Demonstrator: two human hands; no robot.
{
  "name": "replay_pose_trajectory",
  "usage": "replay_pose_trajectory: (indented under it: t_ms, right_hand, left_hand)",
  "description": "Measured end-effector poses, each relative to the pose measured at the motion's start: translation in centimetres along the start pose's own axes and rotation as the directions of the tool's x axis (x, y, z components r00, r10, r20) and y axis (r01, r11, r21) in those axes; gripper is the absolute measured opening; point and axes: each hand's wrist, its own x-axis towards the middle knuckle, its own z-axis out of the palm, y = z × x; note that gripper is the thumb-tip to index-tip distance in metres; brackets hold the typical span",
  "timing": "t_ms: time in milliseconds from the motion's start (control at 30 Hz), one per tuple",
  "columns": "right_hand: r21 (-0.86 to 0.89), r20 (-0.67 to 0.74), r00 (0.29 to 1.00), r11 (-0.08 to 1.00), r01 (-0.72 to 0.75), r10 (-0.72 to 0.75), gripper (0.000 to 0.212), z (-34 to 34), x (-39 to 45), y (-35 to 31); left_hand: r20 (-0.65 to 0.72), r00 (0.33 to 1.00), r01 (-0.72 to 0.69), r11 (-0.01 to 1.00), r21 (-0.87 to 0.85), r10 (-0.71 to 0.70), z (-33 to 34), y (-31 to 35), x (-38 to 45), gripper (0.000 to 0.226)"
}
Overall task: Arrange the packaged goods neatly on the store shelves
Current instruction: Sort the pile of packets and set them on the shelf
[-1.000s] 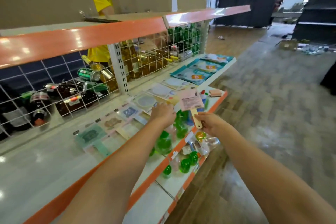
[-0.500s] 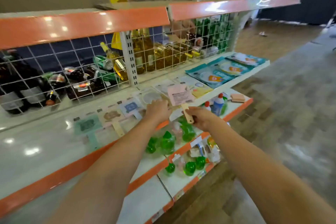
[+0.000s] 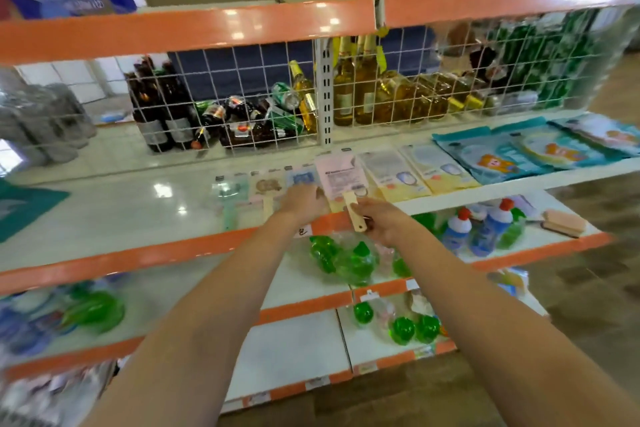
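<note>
Grip of right hand pinching wooden handle of pink-carded pack, long axis running away toward shelf; left hand, grip unclear, lying nearer the row.

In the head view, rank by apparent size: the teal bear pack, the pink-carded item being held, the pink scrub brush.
1. teal bear pack
2. pink-carded item, held by the right hand
3. pink scrub brush

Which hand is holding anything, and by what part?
The right hand grips the pink-carded brush pack by its wooden handle's lower end. The left hand rests on the packs; grip unclear.
</note>
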Motion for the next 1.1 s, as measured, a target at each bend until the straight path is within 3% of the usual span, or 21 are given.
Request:
replay_pose_trajectory:
  t_ms: [133, 233, 367, 433, 567, 633, 833, 933, 1033, 1100]
  right_hand:
    - [-0.038, 0.063, 0.997, 0.999, -0.031, 0.033, 0.026, 2.1, 0.4, 1.0]
    - [-0.067, 0.093, 0.994, 0.997, -0.045, 0.051, 0.008, 3.5, 0.9, 1.3]
    - [-0.150, 0.147, 0.988, 0.988, -0.034, 0.056, 0.013, 4.8, 1.3, 1.4]
    - [-0.178, 0.168, 0.984, 0.983, -0.036, 0.066, 0.012, 5.2, 1.4, 1.4]
    - [-0.146, 0.154, 0.985, 0.988, -0.050, 0.073, 0.008, 5.6, 1.8, 1.4]
    - [-0.134, 0.147, 0.986, 0.989, -0.057, 0.076, 0.014, 5.7, 1.8, 1.2]
    - [-0.286, 0.074, 0.997, 0.958, 0.019, 0.002, 0.032, 6.2, 1.8, 0.3]
    - [-0.540, 0.037, 0.997, 0.838, 0.079, -0.069, 0.038, 7.0, 2.2, 0.0]
    - [-0.854, 0.032, 0.976, 0.502, 0.137, -0.214, 0.043, 7.7, 2.6, -0.2]
    - [-0.909, 0.039, 0.968, 0.392, 0.137, -0.249, 0.041, 8.0, 2.6, -0.4]
  left_hand:
    - [-0.047, 0.989, 0.133, 0.979, -0.154, -0.141, -1.0, -2.4, -0.9, 0.035]
    - [-0.070, 0.973, 0.193, 0.940, -0.281, -0.221, -2.0, -3.9, -1.4, 0.044]
    - [-0.051, 0.957, 0.235, 0.869, -0.435, -0.285, -2.7, -4.4, -2.0, 0.046]
    - [-0.016, 0.944, 0.267, 0.788, -0.554, -0.331, -2.6, -4.7, -1.8, 0.045]
    - [0.098, 0.909, 0.297, 0.463, -0.835, -0.406, -2.6, -4.7, -1.1, 0.026]
    - [0.116, 0.901, 0.293, 0.391, -0.873, -0.417, -2.9, -4.6, -0.8, 0.017]
    - [0.069, 0.917, 0.242, 0.411, -0.879, -0.393, -4.0, -4.9, 0.0, 0.020]
    - [0.040, 0.914, 0.227, 0.426, -0.876, -0.404, -4.4, -5.0, 0.6, 0.016]
    - [0.020, 0.913, 0.218, 0.444, -0.869, -0.408, -4.8, -4.9, 0.8, 0.016]
    - [0.005, 0.916, 0.208, 0.462, -0.862, -0.402, -5.1, -4.7, 0.7, 0.017]
